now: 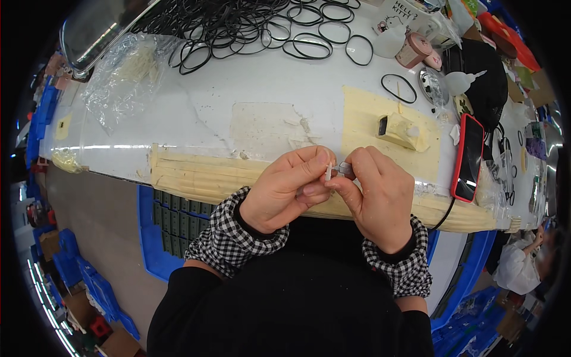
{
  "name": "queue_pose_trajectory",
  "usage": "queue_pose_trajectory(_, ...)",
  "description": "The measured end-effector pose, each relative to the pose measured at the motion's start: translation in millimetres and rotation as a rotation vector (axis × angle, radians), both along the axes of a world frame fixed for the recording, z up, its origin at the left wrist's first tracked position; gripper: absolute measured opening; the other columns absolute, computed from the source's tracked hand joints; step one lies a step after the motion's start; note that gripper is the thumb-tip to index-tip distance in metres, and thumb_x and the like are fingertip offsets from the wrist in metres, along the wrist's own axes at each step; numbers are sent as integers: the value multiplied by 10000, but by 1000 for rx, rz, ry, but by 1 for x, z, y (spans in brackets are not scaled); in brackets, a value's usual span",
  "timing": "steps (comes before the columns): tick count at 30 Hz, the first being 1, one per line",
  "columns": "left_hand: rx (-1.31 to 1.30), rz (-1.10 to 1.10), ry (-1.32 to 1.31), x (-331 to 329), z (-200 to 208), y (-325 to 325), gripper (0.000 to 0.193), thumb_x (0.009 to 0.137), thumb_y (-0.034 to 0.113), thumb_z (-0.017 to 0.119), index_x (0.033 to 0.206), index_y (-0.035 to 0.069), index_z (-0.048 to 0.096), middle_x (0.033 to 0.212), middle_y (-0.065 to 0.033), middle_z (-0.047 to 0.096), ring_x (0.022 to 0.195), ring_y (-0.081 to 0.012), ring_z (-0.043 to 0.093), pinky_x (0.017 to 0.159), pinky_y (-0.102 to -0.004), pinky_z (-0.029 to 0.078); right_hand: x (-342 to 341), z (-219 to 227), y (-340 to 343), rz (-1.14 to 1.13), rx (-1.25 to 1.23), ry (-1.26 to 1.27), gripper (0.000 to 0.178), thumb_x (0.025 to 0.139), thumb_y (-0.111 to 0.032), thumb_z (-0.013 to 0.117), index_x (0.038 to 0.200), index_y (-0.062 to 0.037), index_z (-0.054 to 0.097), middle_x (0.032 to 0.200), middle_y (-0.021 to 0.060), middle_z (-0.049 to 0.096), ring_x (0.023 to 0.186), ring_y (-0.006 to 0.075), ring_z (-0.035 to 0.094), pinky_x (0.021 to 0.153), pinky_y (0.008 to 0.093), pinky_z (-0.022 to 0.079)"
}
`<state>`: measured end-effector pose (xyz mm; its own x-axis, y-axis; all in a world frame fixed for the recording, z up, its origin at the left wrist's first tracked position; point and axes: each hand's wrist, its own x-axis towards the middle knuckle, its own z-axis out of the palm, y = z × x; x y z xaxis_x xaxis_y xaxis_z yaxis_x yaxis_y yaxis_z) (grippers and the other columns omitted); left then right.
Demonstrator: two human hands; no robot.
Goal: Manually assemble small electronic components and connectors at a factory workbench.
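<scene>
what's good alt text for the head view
A person's left hand and right hand pinch small pale pieces at the near edge of a white table. Beyond lie black loops; at right, a red-cased phone.

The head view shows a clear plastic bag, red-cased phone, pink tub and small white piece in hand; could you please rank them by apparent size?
1. Clear plastic bag
2. Red-cased phone
3. Pink tub
4. Small white piece
</scene>
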<state>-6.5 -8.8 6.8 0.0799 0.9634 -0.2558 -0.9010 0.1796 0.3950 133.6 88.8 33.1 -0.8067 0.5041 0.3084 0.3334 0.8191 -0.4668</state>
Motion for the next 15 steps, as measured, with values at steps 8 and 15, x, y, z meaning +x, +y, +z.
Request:
queue_pose_trajectory(8, 22, 31, 89, 0, 1, -1, 201, 991, 202, 450, 874, 57, 527, 749, 26, 492, 589, -35, 329, 557, -179, 306, 0, 1, -1, -13, 57, -5, 347, 787, -416, 637, 744, -96, 512, 641, 41, 448, 561, 215, 517, 490, 327, 401)
queue_pose_trajectory(15, 36, 56, 174, -1, 3, -2, 188, 985, 194, 465, 872, 55, 525, 738, 28, 489, 596, -35, 330, 559, -179, 303, 0, 1, -1, -8, 63, 13, 351, 785, -420, 637, 741, -94, 511, 640, 41, 434, 561, 213, 506, 486, 330, 391)
